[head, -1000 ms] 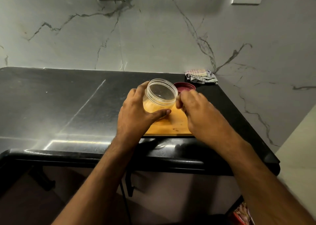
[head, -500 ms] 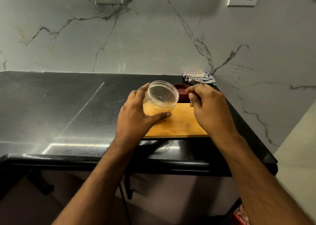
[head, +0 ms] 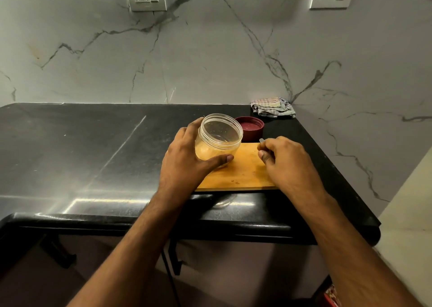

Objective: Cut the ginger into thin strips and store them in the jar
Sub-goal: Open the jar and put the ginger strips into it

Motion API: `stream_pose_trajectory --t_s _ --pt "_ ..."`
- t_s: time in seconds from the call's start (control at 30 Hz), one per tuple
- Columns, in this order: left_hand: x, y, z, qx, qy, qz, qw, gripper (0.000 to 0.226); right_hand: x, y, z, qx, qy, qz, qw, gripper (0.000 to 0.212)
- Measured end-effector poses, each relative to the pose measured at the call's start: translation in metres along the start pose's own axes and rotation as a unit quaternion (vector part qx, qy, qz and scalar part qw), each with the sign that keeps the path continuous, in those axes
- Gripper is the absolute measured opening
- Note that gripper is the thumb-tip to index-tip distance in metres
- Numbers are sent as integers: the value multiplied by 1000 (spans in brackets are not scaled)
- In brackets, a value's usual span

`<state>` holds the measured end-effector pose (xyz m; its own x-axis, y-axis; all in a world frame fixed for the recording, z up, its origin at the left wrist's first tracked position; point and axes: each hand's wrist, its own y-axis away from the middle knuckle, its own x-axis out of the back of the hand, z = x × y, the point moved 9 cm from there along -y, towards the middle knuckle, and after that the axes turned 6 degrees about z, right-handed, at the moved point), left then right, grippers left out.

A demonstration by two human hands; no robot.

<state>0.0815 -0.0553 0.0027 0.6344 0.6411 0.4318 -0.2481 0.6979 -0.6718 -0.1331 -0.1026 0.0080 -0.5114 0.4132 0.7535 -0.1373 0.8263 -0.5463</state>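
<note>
A clear plastic jar point(head: 221, 135) rests tilted on the left end of the wooden cutting board point(head: 245, 172), its open mouth facing up and away. My left hand point(head: 187, 164) is wrapped around its side. The jar's lower part looks yellowish; I cannot tell whether that is ginger or the board seen through it. My right hand point(head: 288, 163) lies on the board's right part with fingers curled around a small grey object point(head: 261, 140), of which only the tip shows. No loose ginger shows on the board.
The dark red lid point(head: 251, 128) lies upturned just behind the board. A folded checked cloth point(head: 272, 107) sits in the back corner. The black counter point(head: 93, 147) stretches left; its right edge drops off close to the board.
My right hand moved from the jar's mouth back towards the lid, then down onto the board's right part. The left hand kept the jar tilted in place.
</note>
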Motion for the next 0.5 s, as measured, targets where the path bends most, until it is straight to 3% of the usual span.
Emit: stream_pose_trajectory --t_s 0.23,0.5 --pt "-10 -18 -4 -10 -15 4 1000 100 0 -26 -24 19 -17 14 1000 16" --pt "-11 -66 -49 21 49 36 998 96 -7 -55 -43 19 2 46 999 26"
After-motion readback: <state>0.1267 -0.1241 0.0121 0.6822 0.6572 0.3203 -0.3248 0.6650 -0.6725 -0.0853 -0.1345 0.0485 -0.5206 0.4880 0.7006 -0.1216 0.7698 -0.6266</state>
